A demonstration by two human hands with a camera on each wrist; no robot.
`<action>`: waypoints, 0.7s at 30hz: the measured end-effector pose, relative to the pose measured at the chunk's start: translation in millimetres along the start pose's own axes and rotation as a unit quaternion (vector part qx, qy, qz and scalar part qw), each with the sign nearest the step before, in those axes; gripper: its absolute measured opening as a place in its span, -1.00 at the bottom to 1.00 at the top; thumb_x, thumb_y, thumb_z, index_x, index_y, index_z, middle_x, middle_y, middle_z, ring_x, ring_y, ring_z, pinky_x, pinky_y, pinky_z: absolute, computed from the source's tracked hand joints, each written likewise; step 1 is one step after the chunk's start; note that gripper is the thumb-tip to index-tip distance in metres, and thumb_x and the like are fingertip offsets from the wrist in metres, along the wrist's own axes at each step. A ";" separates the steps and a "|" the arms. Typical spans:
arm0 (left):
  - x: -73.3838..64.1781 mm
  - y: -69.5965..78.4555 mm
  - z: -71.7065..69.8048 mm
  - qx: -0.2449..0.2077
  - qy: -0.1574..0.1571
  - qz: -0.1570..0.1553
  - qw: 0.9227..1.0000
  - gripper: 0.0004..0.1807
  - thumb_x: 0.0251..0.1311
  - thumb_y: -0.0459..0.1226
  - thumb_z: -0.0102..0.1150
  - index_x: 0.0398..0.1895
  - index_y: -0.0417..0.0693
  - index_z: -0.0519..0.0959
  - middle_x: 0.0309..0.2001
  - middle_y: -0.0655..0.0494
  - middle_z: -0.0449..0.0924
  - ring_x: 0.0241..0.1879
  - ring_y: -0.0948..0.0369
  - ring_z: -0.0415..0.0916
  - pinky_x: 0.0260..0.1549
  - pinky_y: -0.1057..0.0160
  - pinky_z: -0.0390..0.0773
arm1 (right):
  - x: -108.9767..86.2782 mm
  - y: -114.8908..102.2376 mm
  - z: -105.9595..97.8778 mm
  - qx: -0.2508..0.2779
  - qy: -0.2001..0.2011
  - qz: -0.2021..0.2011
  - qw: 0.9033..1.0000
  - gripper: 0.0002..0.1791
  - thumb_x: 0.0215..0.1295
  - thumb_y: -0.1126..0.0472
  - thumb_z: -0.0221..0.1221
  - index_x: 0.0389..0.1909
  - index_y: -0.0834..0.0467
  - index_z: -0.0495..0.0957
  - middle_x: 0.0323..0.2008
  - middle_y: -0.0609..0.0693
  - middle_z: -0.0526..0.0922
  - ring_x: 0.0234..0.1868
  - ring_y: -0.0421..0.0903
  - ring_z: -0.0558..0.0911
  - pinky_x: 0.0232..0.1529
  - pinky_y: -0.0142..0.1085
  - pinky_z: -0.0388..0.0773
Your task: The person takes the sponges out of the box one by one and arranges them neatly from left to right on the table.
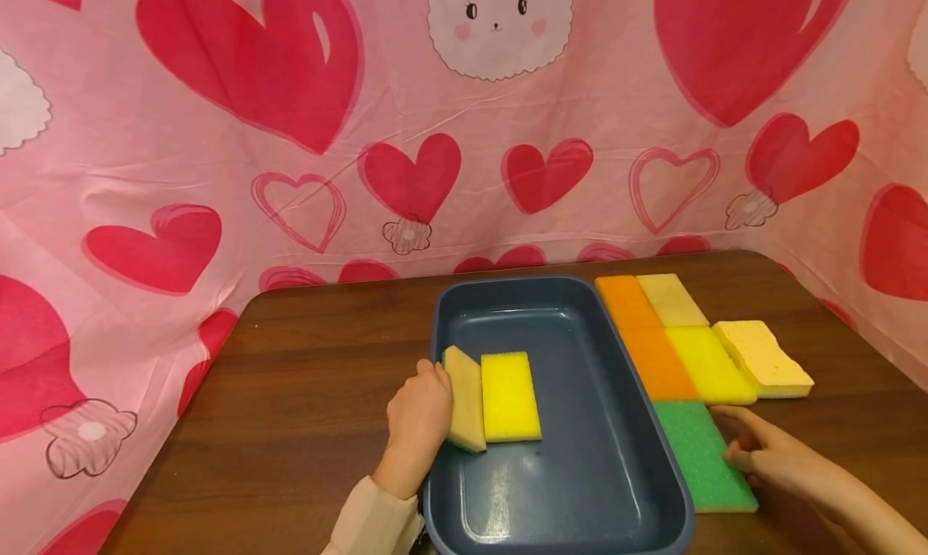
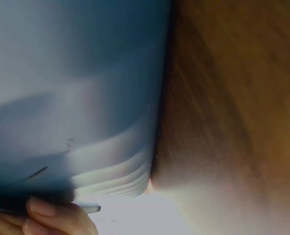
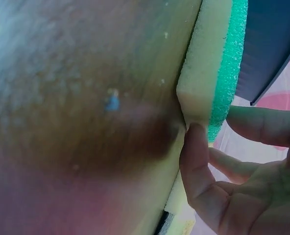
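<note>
My left hand (image 1: 419,414) grips a beige sponge (image 1: 466,402) with a green backing, standing tilted just inside the left wall of the dark blue tray (image 1: 580,490). Beside it in the tray a yellow sponge (image 1: 511,398) lies flat. The left wrist view shows curled fingers (image 2: 57,215) near the tray's rim, with the sponge out of sight. To the right of the tray, my right hand (image 1: 776,450) pinches the right edge of a green-topped sponge (image 1: 703,458). In the right wrist view, fingers (image 3: 196,166) meet the beige side and the green face (image 3: 228,73) of that sponge.
Along the tray's right side lie two orange sponges (image 1: 656,362), a pale yellow sponge (image 1: 670,300), a bright yellow sponge (image 1: 710,366) and a wavy-edged cream sponge (image 1: 764,358). The brown wooden table (image 1: 290,410) ends at a pink heart-patterned cloth (image 1: 464,209) behind.
</note>
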State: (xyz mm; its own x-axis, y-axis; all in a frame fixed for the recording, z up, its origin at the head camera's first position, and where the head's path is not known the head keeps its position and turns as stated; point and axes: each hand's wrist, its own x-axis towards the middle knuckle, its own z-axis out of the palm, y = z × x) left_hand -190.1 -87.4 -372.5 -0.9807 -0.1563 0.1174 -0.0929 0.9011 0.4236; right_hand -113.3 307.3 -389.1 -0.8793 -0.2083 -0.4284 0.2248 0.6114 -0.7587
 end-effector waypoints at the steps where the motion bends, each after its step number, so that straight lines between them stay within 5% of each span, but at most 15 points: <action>1: -0.1 -0.1 0.3 0.000 0.002 0.002 1.000 -0.70 0.40 -0.22 -0.15 -0.47 -0.24 0.36 -0.66 -0.19 0.50 -0.66 -0.05 0.50 -0.65 0.00 0.46 | -0.2 -0.4 -0.3 -0.006 0.004 0.003 1.000 -0.33 0.37 0.35 -0.08 0.28 0.61 -0.19 -0.41 -0.03 0.40 -0.44 -0.31 0.36 -0.42 -0.40 0.34; 14: -0.4 -0.2 0.9 0.002 0.015 0.012 1.000 -0.70 0.39 -0.24 -0.14 -0.49 -0.23 0.35 -0.66 -0.21 0.52 -0.67 -0.05 0.51 -0.67 -0.01 0.46 | -5.8 -16.2 -12.8 -0.114 0.089 0.019 0.989 -0.28 0.43 0.14 -0.02 0.31 0.57 -0.08 -0.16 0.18 0.54 -0.26 -0.23 0.48 -0.30 -0.36 0.45; 21: -0.8 -0.1 0.3 0.000 0.011 0.008 1.000 -0.70 0.39 -0.23 -0.15 -0.49 -0.23 0.35 -0.65 -0.21 0.53 -0.66 -0.06 0.52 -0.67 -0.01 0.47 | -8.9 -38.0 -15.9 -0.133 0.145 -0.013 0.980 -0.28 0.40 0.16 0.03 0.32 0.54 -0.05 -0.15 0.27 0.54 -0.32 -0.46 0.45 -0.36 -0.49 0.44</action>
State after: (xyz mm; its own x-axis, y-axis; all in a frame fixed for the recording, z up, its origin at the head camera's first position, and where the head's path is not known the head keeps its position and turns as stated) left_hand -189.3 -87.2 -372.9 -0.9781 -0.1499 0.1444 -0.0762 0.9035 0.4218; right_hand -120.6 298.0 -348.6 -0.9742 -0.0252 -0.2242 0.1165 0.7948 -0.5956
